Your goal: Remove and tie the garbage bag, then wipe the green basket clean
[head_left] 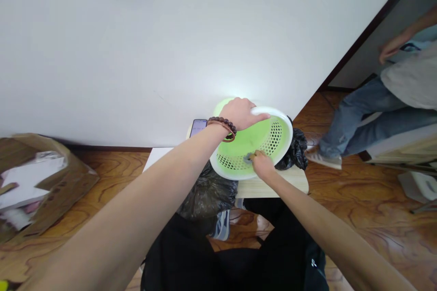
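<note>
A light green basket (248,137) with a white rim and rows of holes in its wall is tilted above a small pale wooden table (290,184). My left hand (240,113), with a beaded bracelet at the wrist, grips it at the upper rim, thumb stretched along the edge. Inside the lower wall, my right hand (262,163) is closed around a small grey piece (248,158), perhaps a cloth or pad; its kind is unclear. Black plastic bags (213,191) bulge at the table's near left and right sides. A lit phone (198,126) lies behind my left wrist.
A white wall (153,54) stands close behind the table. On the left floor sits an open cardboard box (64,182) with papers and wrapping. At right, a person in jeans (362,113) is beside a doorway, with a white stool (418,186) nearby.
</note>
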Available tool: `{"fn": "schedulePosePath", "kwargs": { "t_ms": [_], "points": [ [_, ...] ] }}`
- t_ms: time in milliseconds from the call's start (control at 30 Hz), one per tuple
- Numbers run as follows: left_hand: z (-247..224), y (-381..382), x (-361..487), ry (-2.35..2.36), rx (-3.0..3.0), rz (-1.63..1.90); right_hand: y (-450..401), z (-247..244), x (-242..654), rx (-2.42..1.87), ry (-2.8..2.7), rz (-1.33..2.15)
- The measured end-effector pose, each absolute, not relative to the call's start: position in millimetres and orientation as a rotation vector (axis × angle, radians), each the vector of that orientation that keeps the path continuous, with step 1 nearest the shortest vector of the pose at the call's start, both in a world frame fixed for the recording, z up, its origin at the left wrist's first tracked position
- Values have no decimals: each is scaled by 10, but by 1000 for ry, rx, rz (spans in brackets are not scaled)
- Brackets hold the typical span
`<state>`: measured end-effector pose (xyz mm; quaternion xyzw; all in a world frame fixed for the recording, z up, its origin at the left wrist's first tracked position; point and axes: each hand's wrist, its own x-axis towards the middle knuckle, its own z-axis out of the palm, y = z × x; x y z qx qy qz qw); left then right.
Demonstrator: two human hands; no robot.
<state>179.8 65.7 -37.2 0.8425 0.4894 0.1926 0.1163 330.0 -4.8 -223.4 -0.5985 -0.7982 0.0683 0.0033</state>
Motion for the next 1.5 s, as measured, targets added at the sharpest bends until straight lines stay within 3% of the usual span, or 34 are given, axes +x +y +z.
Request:
{"fn": "schedulePosePath", "kwargs": {
  "t_ms": [167, 400, 567, 700, 833, 967, 1133, 1300, 1500],
  "points": [
    [-359, 657, 1783, 1468, 2429, 551, -198, -2266, 2562, -1741, -2159, 603],
    [-357, 664, 1764, 1459, 2449, 543, -222, -2175, 2898, -1436, -2619, 366],
    [-361, 654, 1805, 1455, 2458, 538, -95, -2155, 3547, -1670, -2722, 86],
    [-382, 656, 1821, 1449, 2472, 540, -110, -2227, 3326, -1939, -2448, 247],
    [-385, 654, 1803, 1460, 2456, 500, -226, -2276, 2649, -1787, -2212, 530],
    [-377, 656, 1783, 1465, 2458, 468, -296, -2230, 2314, -1648, -2130, 550],
    [-375, 660, 1787, 1460, 2471, 468, -290, -2226, 2850, -1493, -2593, 331],
    [-377, 648, 1812, 1440, 2475, 490, -167, -2191, 3485, -1627, -2770, 86],
    [-397, 654, 1825, 1442, 2474, 485, -204, -2303, 3135, -1828, -2420, 330]
  ]
}}
